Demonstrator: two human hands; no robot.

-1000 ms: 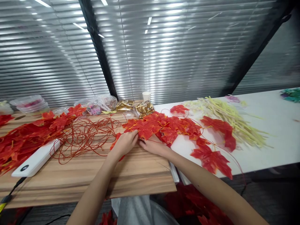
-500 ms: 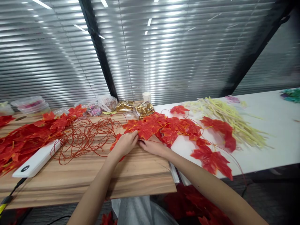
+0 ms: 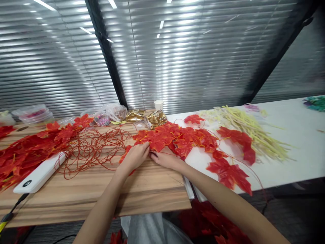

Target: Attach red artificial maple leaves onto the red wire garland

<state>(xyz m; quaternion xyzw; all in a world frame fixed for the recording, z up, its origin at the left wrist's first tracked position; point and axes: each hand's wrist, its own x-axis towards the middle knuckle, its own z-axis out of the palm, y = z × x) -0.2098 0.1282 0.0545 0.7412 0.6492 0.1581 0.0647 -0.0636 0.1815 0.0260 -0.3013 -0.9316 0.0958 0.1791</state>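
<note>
Both my hands meet at the near edge of a string of red artificial maple leaves (image 3: 162,137) on the wooden board. My left hand (image 3: 135,155) is closed, its fingertips pressed together at a leaf's lower edge. Beside it, my right hand (image 3: 164,157) is closed too, partly under a leaf, with thin red cord running by its fingers. Leaves hide exactly what the fingertips pinch. A loose tangle of red cord (image 3: 98,145) lies left of my hands. Further leaves on the cord trail right, among them a large maple leaf (image 3: 231,174) on the white table.
A pile of red leaves (image 3: 33,149) and a white power bank (image 3: 40,173) lie at left. Along the back stand plastic tubs (image 3: 34,113), gold packets (image 3: 156,118) and a paper cup (image 3: 158,105). Yellow stems (image 3: 251,135) spread over the white table (image 3: 302,142). More leaves sit below the table edge.
</note>
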